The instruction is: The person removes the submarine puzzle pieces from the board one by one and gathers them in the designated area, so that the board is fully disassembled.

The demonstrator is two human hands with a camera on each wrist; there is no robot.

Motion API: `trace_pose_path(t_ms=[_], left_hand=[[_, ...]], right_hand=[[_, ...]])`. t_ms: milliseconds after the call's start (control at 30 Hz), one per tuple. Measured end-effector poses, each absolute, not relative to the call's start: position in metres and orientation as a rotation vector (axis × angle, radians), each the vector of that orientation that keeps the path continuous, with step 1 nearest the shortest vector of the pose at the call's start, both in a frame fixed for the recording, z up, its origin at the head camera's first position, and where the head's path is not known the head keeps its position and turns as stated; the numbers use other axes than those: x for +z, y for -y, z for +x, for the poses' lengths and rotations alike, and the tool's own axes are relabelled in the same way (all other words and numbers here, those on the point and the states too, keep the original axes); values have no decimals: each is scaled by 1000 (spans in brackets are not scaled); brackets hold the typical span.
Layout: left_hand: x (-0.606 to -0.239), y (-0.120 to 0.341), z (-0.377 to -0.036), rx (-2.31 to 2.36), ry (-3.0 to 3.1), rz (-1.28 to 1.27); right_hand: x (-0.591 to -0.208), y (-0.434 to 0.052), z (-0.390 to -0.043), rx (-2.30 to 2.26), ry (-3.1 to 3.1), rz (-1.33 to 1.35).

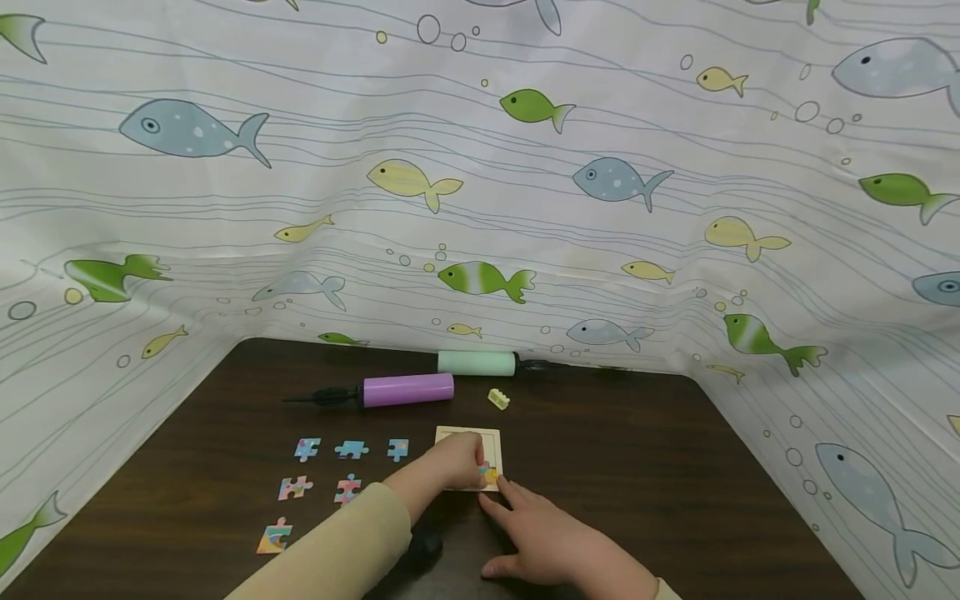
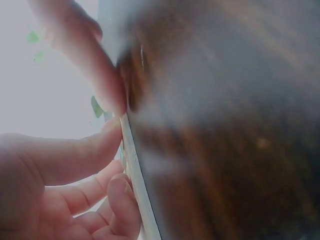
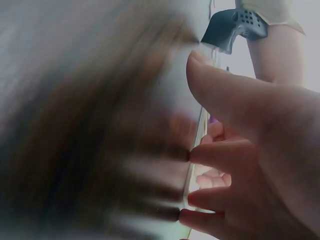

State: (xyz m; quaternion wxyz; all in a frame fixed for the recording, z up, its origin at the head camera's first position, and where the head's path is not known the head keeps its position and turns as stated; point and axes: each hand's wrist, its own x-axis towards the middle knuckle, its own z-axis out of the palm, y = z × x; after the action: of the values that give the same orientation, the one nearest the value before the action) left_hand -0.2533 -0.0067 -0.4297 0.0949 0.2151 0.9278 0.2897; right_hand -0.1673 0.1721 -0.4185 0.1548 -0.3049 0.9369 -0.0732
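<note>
A small wooden puzzle tray [image 1: 467,430] lies flat on the dark table, with pink, blue and orange puzzle pieces [image 1: 489,475] in its near right corner. My left hand [image 1: 459,461] reaches over the tray, fingers curled down onto a puzzle piece that they mostly hide. In the left wrist view the left thumb [image 2: 82,155] comes down at the tray's pale edge [image 2: 137,175]. My right hand [image 1: 536,533] lies spread at the near right corner, its fingertips [image 3: 200,152] right at the tray's edge and its thumb held apart.
Several loose jigsaw pieces [image 1: 306,448] lie spread out to the left. Behind the tray are a purple hand pump [image 1: 408,390], a mint green pump [image 1: 476,363] and a small pale yellow toy block [image 1: 498,398]. A fish-print curtain [image 1: 480,208] surrounds the table.
</note>
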Motion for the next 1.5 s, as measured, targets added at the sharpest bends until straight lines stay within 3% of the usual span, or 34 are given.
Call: trace_pose_path(t_ms=[933, 1233, 1500], left_hand=[[-421, 19, -256, 1247, -2628, 591], [-395, 61, -245, 1246, -2667, 540], [-397, 108, -218, 1187, -2650, 482]], right_hand=[[-413, -173, -167, -170, -2644, -832], [-415, -170, -167, -162, -2651, -811], [-414, -170, -167, -155, -2641, -795]])
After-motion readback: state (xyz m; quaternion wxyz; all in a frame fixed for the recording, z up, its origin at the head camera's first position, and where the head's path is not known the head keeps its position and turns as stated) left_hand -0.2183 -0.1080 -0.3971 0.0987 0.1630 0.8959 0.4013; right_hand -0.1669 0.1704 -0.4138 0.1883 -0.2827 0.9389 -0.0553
